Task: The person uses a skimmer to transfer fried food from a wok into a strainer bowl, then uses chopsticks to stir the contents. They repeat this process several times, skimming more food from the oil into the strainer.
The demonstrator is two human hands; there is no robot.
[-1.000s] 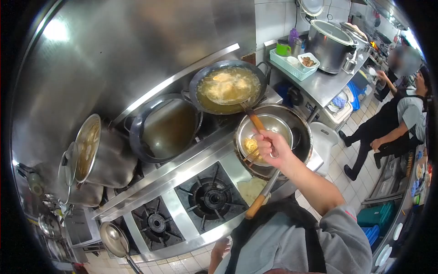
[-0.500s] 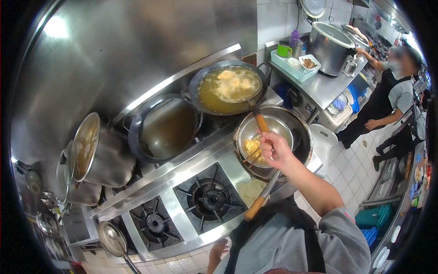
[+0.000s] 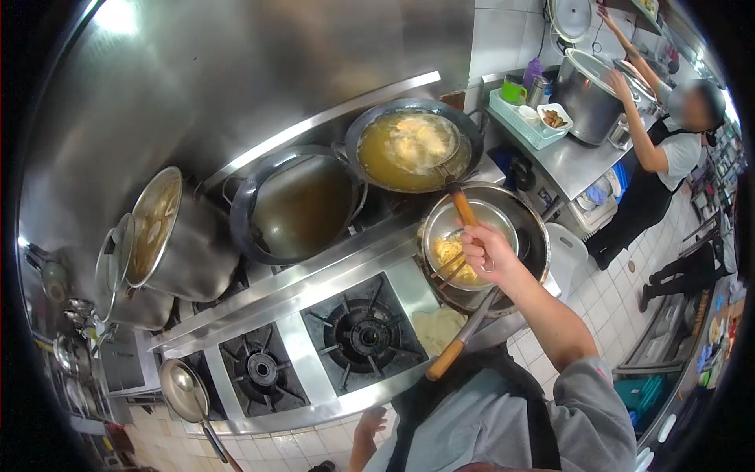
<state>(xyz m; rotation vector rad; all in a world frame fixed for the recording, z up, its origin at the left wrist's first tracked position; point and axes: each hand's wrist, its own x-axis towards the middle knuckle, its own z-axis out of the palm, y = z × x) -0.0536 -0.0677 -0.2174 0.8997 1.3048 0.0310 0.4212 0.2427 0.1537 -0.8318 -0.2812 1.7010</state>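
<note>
My right hand (image 3: 489, 253) is wrapped around the wooden handle (image 3: 462, 206) of a strainer, which reaches into a wok of bubbling oil (image 3: 376, 161). Pale golden frying pieces (image 3: 413, 140) sit in the foam at the strainer's end. Below that hand, a metal bowl (image 3: 510, 228) with yellow crumbs (image 3: 449, 253) rests inside a larger dark-rimmed pan (image 3: 539, 236). Chopsticks (image 3: 450, 274) lean in the bowl. Another wooden-handled tool (image 3: 446, 360) juts toward my apron. Low beside my body hangs my left hand (image 3: 371, 423), holding nothing, its fingers loosely apart.
A second wok (image 3: 303, 208) holds dark liquid. Left of it stands a tall stockpot (image 3: 200, 252). Gas burners (image 3: 368, 334) line the front, with a ladle (image 3: 182, 391) at the left corner. On the right, a co-worker (image 3: 657, 157) stands by a large cooker (image 3: 588, 94).
The co-worker's arms have risen, one reaching high toward the shelf. My right hand stays on the strainer handle, and the foam around the pieces has shifted. The camera view has moved slightly.
</note>
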